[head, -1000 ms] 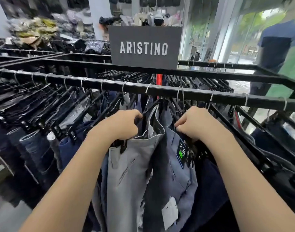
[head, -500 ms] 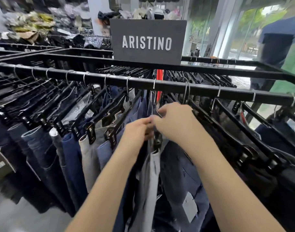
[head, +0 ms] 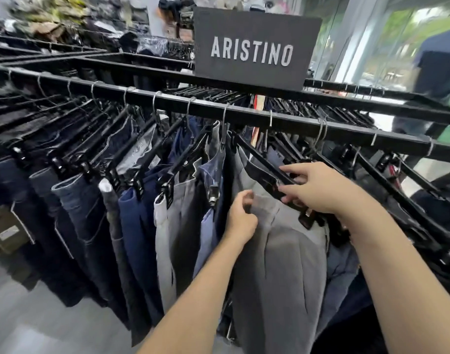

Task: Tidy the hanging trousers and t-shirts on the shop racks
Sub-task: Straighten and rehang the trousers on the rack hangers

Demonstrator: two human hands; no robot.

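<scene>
Grey trousers (head: 282, 264), hanging on the black rail (head: 295, 122) among the others, are best smoothed gently so the clips keep hold, with the left hand (head: 240, 218) pinching the waistband in curled fingers and the right hand (head: 318, 187) gripping the hanger (head: 259, 169).

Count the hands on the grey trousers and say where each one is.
2. The left hand pinches the waistband edge of the grey trousers; the right hand grips the black hanger above, further right. No others seem hidden.
</scene>
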